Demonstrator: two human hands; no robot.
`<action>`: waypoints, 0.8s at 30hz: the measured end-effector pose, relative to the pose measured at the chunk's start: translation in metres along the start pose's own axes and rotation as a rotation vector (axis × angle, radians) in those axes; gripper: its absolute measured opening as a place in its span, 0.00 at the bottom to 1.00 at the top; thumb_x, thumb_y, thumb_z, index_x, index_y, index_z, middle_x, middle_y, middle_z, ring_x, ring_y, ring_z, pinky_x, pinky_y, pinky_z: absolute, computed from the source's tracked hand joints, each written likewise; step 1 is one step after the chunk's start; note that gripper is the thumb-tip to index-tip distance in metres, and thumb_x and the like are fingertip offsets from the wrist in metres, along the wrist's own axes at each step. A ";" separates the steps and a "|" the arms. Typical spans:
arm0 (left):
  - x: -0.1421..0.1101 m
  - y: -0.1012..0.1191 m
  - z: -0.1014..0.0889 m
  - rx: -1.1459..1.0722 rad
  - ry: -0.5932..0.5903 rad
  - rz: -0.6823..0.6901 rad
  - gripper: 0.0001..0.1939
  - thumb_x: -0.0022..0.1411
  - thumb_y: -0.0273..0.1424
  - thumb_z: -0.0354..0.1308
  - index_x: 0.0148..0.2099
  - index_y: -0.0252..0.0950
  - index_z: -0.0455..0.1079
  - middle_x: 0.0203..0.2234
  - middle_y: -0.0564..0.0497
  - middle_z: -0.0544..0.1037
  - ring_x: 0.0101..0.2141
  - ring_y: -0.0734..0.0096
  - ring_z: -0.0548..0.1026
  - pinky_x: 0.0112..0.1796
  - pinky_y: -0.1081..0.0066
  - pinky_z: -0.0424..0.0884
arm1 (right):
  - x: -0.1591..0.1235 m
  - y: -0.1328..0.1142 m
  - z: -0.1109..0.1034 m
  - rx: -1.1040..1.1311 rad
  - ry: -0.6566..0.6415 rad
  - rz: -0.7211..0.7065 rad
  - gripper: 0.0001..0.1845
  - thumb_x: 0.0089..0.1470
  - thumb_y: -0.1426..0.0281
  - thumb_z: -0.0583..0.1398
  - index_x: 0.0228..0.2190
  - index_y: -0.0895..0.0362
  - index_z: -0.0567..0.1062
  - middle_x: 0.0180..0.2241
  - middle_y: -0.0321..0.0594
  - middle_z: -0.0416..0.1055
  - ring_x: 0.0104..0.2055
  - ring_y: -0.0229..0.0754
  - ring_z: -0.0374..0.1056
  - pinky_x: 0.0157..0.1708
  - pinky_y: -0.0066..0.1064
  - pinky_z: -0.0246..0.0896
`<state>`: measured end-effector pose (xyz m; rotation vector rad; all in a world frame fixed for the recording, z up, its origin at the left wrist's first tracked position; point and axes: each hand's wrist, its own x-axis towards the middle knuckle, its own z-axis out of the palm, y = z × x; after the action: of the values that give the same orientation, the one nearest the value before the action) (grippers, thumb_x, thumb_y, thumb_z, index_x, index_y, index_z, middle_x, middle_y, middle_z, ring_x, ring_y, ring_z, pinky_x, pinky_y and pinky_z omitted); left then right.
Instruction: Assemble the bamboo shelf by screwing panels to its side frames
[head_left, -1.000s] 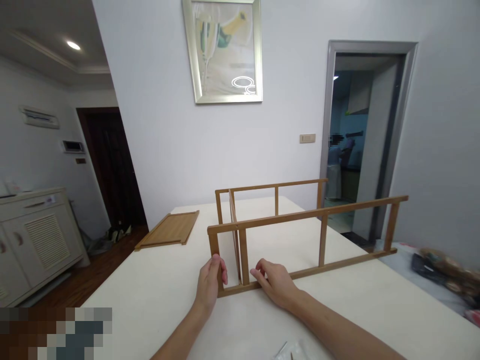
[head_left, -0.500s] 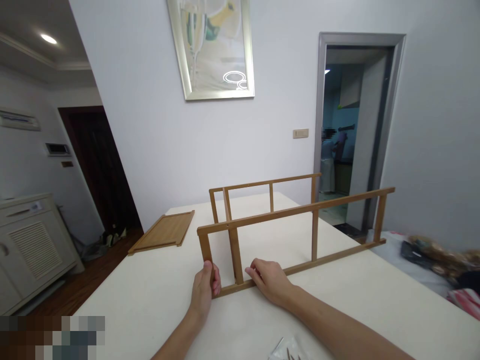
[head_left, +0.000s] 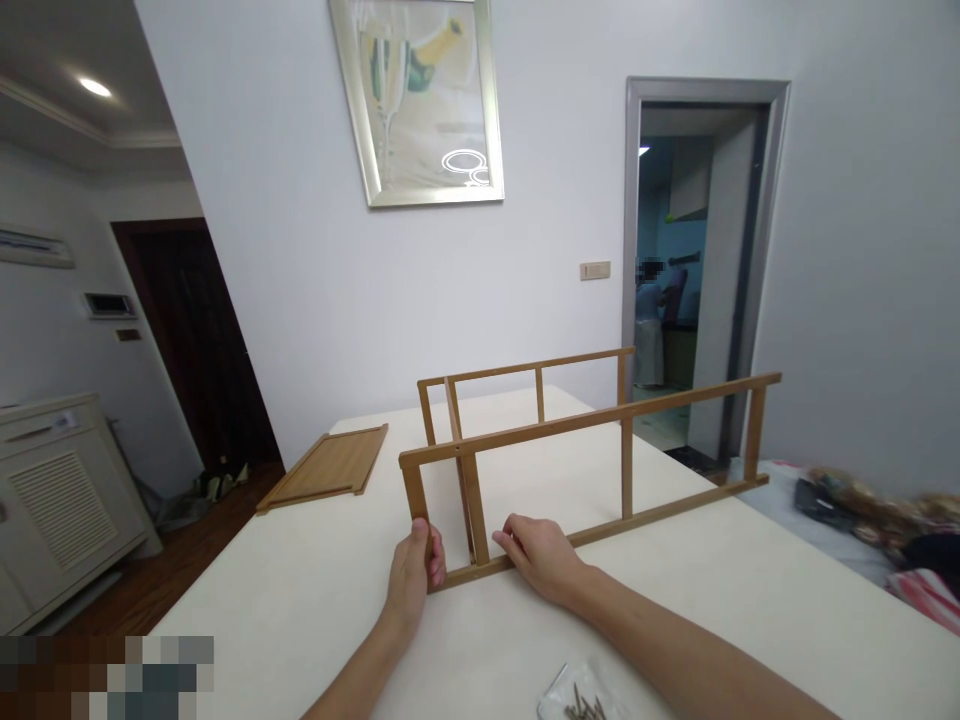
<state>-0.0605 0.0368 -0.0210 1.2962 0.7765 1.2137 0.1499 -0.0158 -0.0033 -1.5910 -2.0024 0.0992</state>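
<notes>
White tabletop (head_left: 300, 610) across the lower frame, pale wall (head_left: 540, 290) behind. Near wooden ladder frame (head_left: 555, 428) stands on edge, centre to right. Left hand (head_left: 412, 575) is wrapped round its end rung (head_left: 415, 492), low down; right hand (head_left: 551, 565) lies curled at the bottom rail (head_left: 675, 508), can't tell if it's gripping. I'd steady that rail flat and push gently, so the crosspiece (head_left: 453, 410) doesn't twist.

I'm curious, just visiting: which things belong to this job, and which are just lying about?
Belonging:
brown wooden ladder-sided frame, held
probably flat brown wooden panel
probably clear plastic bag of brown pieces

Apparently unrelated:
striped red-and-white cloth
rectangular gold-framed picture
</notes>
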 end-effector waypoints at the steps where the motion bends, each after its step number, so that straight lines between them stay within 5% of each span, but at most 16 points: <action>1: 0.000 0.000 0.000 -0.003 0.000 0.005 0.31 0.57 0.61 0.46 0.24 0.37 0.60 0.12 0.59 0.59 0.15 0.77 0.59 0.20 0.74 0.57 | 0.000 0.000 0.000 -0.004 -0.003 -0.004 0.20 0.65 0.56 0.46 0.31 0.54 0.70 0.30 0.40 0.74 0.31 0.41 0.67 0.32 0.31 0.54; 7: 0.000 -0.001 -0.001 -0.022 -0.007 0.007 0.30 0.59 0.59 0.47 0.24 0.37 0.61 0.12 0.59 0.60 0.15 0.78 0.60 0.20 0.75 0.57 | 0.000 0.002 0.000 0.066 0.041 0.004 0.19 0.64 0.57 0.47 0.31 0.54 0.69 0.29 0.40 0.72 0.31 0.41 0.65 0.33 0.32 0.54; 13: 0.000 0.001 -0.001 -0.028 -0.007 0.001 0.30 0.59 0.59 0.47 0.25 0.37 0.61 0.12 0.59 0.60 0.16 0.78 0.61 0.21 0.75 0.57 | 0.009 0.002 -0.001 0.668 0.234 0.359 0.04 0.51 0.66 0.54 0.30 0.53 0.66 0.26 0.37 0.65 0.30 0.42 0.61 0.32 0.33 0.55; 24: 0.001 0.001 0.000 -0.029 -0.004 0.021 0.30 0.59 0.60 0.47 0.23 0.37 0.59 0.11 0.60 0.58 0.14 0.79 0.58 0.20 0.75 0.55 | 0.019 0.002 -0.006 1.278 0.078 0.571 0.16 0.33 0.82 0.52 0.29 0.57 0.66 0.33 0.46 0.69 0.32 0.38 0.68 0.29 0.29 0.66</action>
<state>-0.0607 0.0377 -0.0196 1.2853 0.7420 1.2344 0.1524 0.0005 0.0087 -1.1295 -0.8955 1.2196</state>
